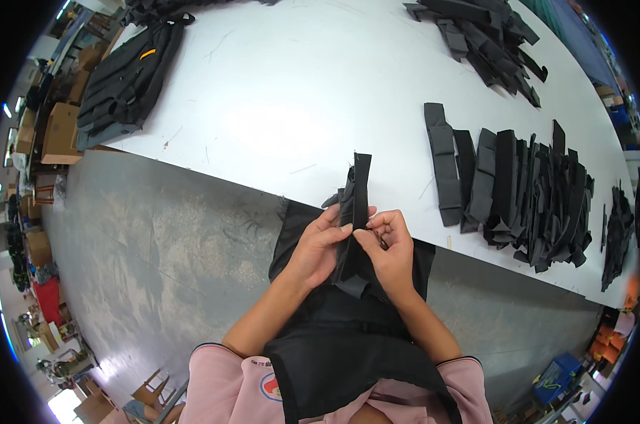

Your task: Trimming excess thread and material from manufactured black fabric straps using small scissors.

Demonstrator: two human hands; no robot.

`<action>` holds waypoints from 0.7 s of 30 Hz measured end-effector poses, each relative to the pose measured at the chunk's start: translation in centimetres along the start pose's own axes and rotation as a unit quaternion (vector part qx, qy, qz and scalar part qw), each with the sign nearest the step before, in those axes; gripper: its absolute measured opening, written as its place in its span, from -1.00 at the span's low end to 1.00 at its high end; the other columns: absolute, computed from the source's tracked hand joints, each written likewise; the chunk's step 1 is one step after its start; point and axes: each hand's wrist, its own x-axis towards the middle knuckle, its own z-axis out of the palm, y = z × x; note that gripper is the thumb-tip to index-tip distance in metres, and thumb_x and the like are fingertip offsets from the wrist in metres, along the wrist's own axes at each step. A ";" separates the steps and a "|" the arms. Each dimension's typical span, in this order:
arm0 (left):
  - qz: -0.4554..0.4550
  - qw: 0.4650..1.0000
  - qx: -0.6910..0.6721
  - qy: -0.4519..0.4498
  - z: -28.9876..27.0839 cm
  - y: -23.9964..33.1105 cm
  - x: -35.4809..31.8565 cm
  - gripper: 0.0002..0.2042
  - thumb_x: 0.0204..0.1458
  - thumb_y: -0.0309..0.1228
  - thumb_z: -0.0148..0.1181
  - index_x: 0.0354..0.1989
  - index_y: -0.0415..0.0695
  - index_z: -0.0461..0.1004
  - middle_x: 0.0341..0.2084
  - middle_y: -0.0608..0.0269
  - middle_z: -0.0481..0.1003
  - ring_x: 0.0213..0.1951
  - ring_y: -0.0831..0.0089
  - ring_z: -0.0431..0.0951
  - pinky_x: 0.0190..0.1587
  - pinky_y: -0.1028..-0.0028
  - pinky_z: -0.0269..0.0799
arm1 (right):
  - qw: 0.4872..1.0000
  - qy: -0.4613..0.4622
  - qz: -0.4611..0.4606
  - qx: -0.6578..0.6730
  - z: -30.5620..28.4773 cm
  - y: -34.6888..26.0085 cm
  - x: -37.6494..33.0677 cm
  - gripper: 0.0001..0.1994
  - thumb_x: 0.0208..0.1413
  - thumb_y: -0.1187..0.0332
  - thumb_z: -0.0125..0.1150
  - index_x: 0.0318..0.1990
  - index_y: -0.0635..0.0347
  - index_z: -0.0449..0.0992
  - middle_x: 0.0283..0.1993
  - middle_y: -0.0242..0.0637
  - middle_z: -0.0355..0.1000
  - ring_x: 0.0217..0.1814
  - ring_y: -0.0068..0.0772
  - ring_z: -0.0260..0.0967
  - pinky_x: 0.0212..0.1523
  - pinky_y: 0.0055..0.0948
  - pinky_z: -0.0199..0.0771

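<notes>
Between my hands, at the table's near edge, is a long black fabric strip (361, 185), folded and standing lengthwise away from me. My left hand (320, 244) grips its left side, thumb pressed on top and fingers underneath. On the right side, my right hand (389, 244) pinches the strip's edge between thumb and fingertips. A small dark tool (382, 242) shows inside the right hand; its kind is too small to make out. The strip's lower end hangs over my black apron (348, 353).
A row of black fabric strips (504, 187) lies on the white table (263, 106) to the right. Beyond it is a heap of dark fabric pieces (486, 42). A black backpack (132, 78) rests at the far left, near cardboard boxes (62, 131). Loose threads dot the tabletop.
</notes>
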 end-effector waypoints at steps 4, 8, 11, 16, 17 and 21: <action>-0.006 0.993 0.110 0.049 -0.4 -0.6 -0.3 -0.57 0.00 -0.64 -0.01 0.11 -0.30 0.25 0.04 0.09 0.36 0.07 0.39 0.36 0.12 0.44 0.24 | 0.999 -0.002 0.008 -0.043 -0.1 1.0 0.6 -0.70 -0.08 0.50 0.31 -0.37 0.22 0.21 -0.54 -0.47 0.25 -0.49 -0.77 0.18 -0.47 -0.68 0.24; 0.022 0.980 0.182 0.076 0.4 -0.8 -0.2 -0.60 0.01 -0.65 -0.02 0.09 -0.34 0.26 -0.02 0.12 0.41 0.00 0.44 0.41 0.06 0.50 0.27 | 0.998 0.024 -0.015 -0.048 -0.5 1.4 0.8 -0.77 -0.08 0.60 0.19 -0.38 0.22 0.21 -0.55 -0.46 0.25 -0.51 -0.77 0.16 -0.49 -0.68 0.21; 0.077 0.939 0.322 0.095 0.2 -0.9 0.0 -0.64 0.05 -0.63 -0.04 0.07 -0.37 0.28 -0.09 0.13 0.45 -0.07 0.44 0.46 0.01 0.54 0.31 | 0.992 0.043 -0.017 -0.118 -1.1 1.4 0.7 -0.80 -0.11 0.67 0.07 -0.38 0.22 0.21 -0.56 -0.46 0.22 -0.53 -0.76 0.12 -0.50 -0.69 0.18; 0.101 0.894 0.426 0.096 0.5 -0.7 0.2 -0.64 0.07 -0.56 0.06 0.06 -0.35 0.28 -0.17 0.18 0.47 -0.16 0.53 0.47 -0.07 0.56 0.35 | 0.997 0.063 -0.010 -0.051 -0.9 1.7 0.7 -0.80 -0.12 0.68 0.05 -0.38 0.20 0.22 -0.47 -0.49 0.19 -0.51 -0.79 0.07 -0.52 -0.72 0.10; 0.100 0.894 0.427 0.095 0.4 -0.7 0.2 -0.64 0.07 -0.56 0.06 0.06 -0.35 0.28 -0.17 0.18 0.47 -0.16 0.53 0.47 -0.07 0.56 0.35 | 0.997 0.064 -0.010 -0.051 -1.0 1.8 0.8 -0.80 -0.12 0.68 0.05 -0.38 0.20 0.22 -0.47 -0.49 0.19 -0.51 -0.79 0.07 -0.52 -0.72 0.10; 0.079 0.943 0.312 0.081 0.4 -0.6 0.1 -0.55 0.02 -0.53 0.16 0.11 -0.31 0.24 -0.18 0.22 0.43 -0.19 0.58 0.42 -0.08 0.56 0.35 | 0.997 0.053 0.044 0.018 -1.4 1.8 0.8 -0.80 -0.07 0.65 0.10 -0.35 0.20 0.24 -0.46 -0.50 0.18 -0.52 -0.79 0.04 -0.55 -0.73 0.06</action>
